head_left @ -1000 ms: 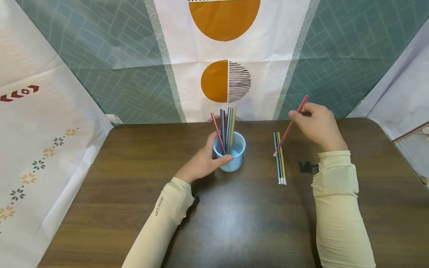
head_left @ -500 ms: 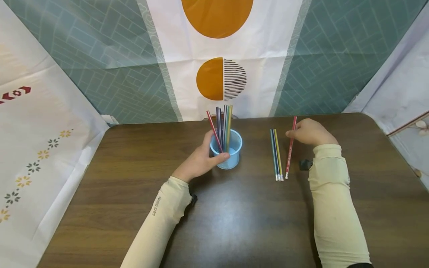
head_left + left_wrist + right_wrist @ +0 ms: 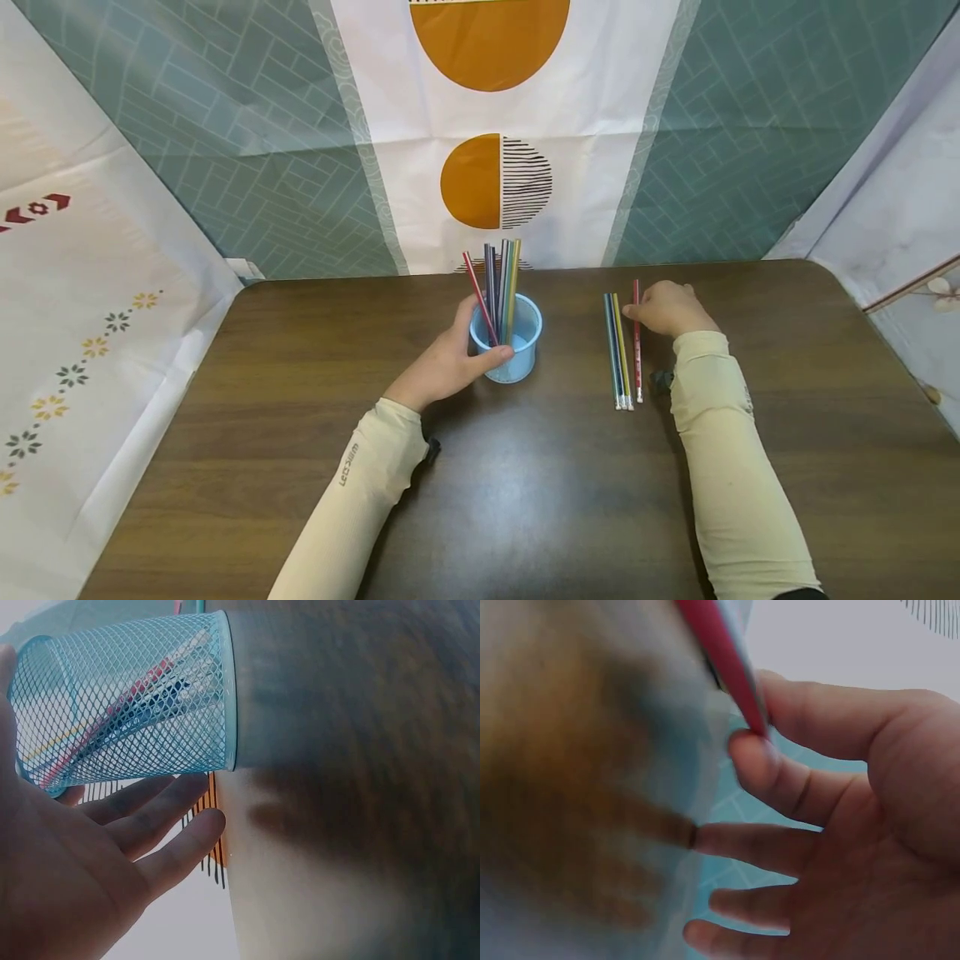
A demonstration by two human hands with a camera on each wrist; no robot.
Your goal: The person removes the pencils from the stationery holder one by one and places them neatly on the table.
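My left hand [image 3: 450, 360] holds a light-blue mesh pencil cup [image 3: 516, 365] near its rim, thumb on the near side. Several pencils [image 3: 501, 287] stand in the cup, leaning left; a red one tilts furthest. The left wrist view shows them through the mesh wall [image 3: 127, 697]. On the right, my right hand [image 3: 669, 310] pinches a red pencil [image 3: 638, 362] by its upper part between thumb and index finger; the other fingers [image 3: 761, 847] are spread. The pencil lies beside a row of several pencils [image 3: 617, 354], blue-green, dark and yellow, eraser ends toward me.
The brown wooden table [image 3: 525, 500] stretches around both arms. A patterned cloth [image 3: 285, 167] hangs behind its far edge, and white cloths [image 3: 112, 417] hang at the sides. A small dark object [image 3: 662, 382] shows at the right wrist.
My right hand has lowered the red pencil from a raised slant onto the table and shifted it left, close beside the row. The left hand has kept its hold on the cup.
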